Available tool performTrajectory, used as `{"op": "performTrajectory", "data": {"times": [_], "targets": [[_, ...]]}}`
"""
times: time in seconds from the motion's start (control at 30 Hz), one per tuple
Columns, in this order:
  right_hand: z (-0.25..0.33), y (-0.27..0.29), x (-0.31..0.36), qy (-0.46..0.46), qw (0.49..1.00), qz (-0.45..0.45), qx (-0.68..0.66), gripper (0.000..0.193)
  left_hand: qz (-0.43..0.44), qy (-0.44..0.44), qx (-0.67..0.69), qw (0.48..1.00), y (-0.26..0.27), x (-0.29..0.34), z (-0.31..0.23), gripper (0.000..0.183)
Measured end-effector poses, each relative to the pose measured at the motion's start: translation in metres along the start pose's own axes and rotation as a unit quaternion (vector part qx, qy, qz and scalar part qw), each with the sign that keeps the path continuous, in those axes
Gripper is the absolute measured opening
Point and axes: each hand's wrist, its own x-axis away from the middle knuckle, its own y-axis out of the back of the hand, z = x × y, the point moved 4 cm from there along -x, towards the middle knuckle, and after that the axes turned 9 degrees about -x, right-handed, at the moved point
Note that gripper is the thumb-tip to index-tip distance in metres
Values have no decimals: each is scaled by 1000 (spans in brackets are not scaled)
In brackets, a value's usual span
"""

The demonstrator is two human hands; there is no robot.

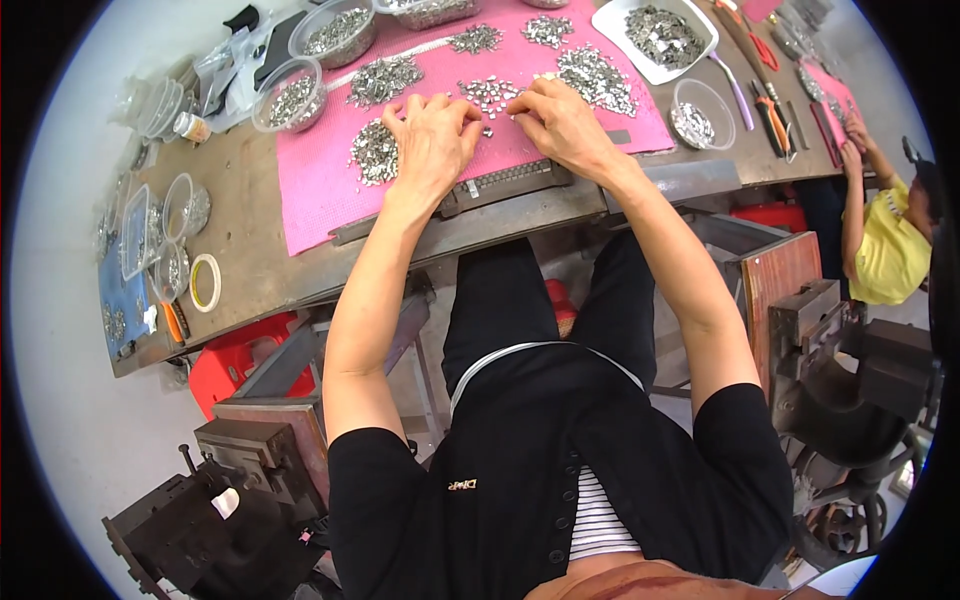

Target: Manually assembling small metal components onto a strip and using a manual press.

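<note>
My left hand (435, 143) is over the pink mat (305, 195), beside a heap of small silvery metal pieces (374, 154). Its fingers are bent, with thumb and forefinger drawn together; whatever they hold is too small to make out. My right hand (566, 124) faces it from the other side, fingertips pinched at the edge of a loose scatter of metal pieces (488, 94). Anything within that pinch is hidden. Just below both hands, a long metal bar with a row of small slots or pieces (508, 183) lies along the mat's near edge.
More metal heaps (597, 80) dot the mat. Clear tubs (290, 95) stand at left, a white tray (660, 40) and a round tub (701, 115) at right. Pliers (770, 122) and a purple-handled tool (738, 100) lie beyond. A person in yellow (888, 245) works far right.
</note>
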Motion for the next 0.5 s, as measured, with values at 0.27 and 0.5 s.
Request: {"op": "performTrajectory", "data": {"times": [0.27, 0.5], "targets": [[-2, -7, 1, -81, 996, 1, 27, 12, 27, 0, 31, 999, -6, -5, 4, 15], [-11, -5, 4, -64, 998, -13, 22, 14, 30, 0, 50, 998, -9, -10, 0, 16]]}}
